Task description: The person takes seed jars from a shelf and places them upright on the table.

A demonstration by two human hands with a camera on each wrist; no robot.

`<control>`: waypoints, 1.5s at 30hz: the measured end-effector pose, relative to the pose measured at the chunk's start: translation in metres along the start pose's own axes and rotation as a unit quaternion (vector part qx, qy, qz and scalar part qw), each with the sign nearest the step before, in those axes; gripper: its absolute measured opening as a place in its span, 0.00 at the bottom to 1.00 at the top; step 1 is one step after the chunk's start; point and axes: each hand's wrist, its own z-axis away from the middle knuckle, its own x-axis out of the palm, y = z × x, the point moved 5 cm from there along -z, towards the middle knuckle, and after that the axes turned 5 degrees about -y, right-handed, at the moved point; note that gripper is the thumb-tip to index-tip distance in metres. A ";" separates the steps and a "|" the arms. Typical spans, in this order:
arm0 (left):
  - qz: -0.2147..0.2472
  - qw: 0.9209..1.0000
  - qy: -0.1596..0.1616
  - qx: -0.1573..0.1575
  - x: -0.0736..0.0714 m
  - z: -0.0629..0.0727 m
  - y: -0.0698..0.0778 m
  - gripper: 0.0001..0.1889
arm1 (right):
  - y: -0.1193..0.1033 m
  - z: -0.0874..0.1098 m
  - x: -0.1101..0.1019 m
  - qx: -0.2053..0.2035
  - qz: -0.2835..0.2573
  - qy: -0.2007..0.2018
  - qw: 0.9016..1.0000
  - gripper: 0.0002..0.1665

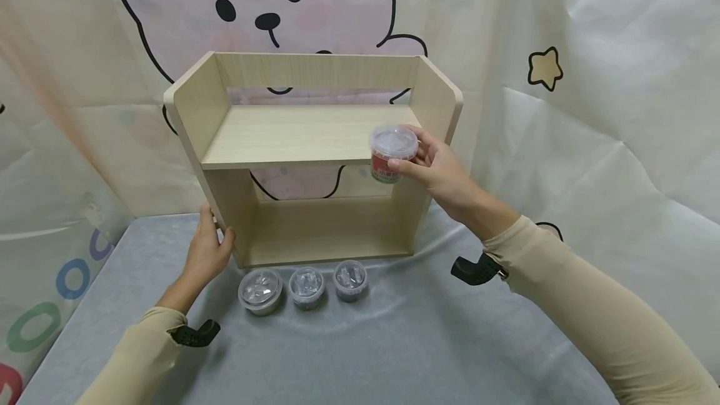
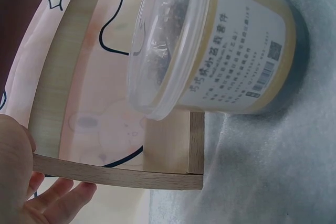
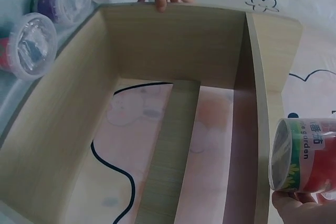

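My right hand (image 1: 450, 174) grips a small clear-lidded plastic tub (image 1: 385, 164) with a red and green label. In the head view it overlaps the front edge of the upper board of a pale two-tier wooden shelf (image 1: 315, 133). In the right wrist view the tub (image 3: 315, 156) lies at the right edge, fingertips against its side. Low on the shelf's left side panel, my left hand (image 1: 207, 252) holds the edge; in the left wrist view its fingers (image 2: 68, 198) show at the outer face of the wood.
Three more lidded tubs stand in a row before the shelf: a larger one (image 1: 260, 292), a smaller middle one (image 1: 306, 287) and a right one (image 1: 350, 280). A grey-blue cloth (image 1: 394, 342) covers the table. Behind hangs a printed curtain (image 1: 619, 111).
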 end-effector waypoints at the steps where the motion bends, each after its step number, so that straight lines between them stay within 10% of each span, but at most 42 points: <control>1: 0.000 1.000 0.000 0.000 0.000 0.000 0.000 0.33 | 0.001 0.001 0.001 0.000 -0.001 -0.001 1.000 0.38; 45: -0.001 1.000 -0.006 0.001 0.001 -0.001 0.000 0.29 | 0.088 0.038 0.001 -0.009 -0.005 -0.065 0.998 0.42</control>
